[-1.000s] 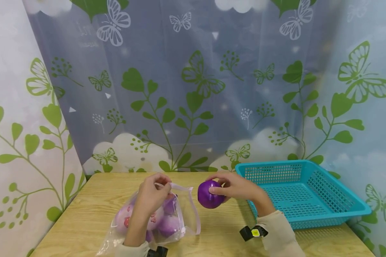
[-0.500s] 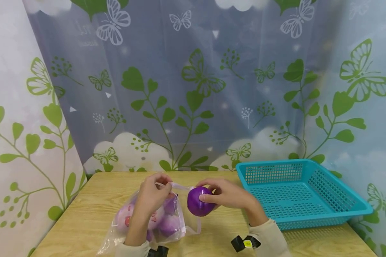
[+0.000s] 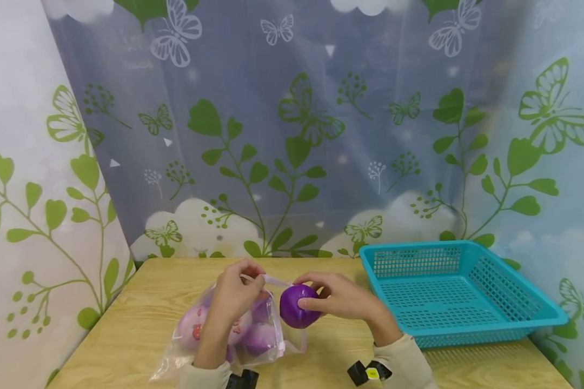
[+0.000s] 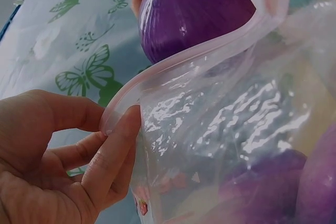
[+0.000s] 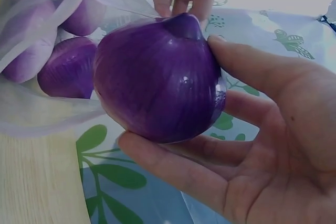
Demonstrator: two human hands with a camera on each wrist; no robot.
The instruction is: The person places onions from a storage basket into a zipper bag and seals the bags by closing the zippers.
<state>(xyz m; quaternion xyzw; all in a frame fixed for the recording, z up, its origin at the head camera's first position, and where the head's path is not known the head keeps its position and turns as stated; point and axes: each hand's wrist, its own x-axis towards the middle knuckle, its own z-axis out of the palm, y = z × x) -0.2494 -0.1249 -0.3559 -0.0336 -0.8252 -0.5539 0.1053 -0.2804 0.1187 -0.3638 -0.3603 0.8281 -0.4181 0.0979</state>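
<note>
My left hand (image 3: 236,292) pinches the pale pink rim of a clear zip bag (image 4: 215,114) between thumb and fingers, and the bag's mouth stands open toward the right. Several purple onions (image 3: 259,339) lie inside it, partly hidden by my left forearm and the bag's printed front. With curled fingers and thumb, my right hand (image 3: 345,296) holds a glossy purple onion (image 5: 157,82) right at the bag's mouth. In the left wrist view this onion (image 4: 194,14) shows beyond the rim; whether it touches the plastic I cannot tell.
A turquoise perforated basket (image 3: 467,337) stands on the right of the wooden table (image 3: 336,356). Behind the table hangs a curtain (image 3: 292,216) with a leaf and butterfly print.
My right hand has moved left with the onion, from beside the basket to the bag's mouth. The left hand keeps its pinch on the rim, nearly in place.
</note>
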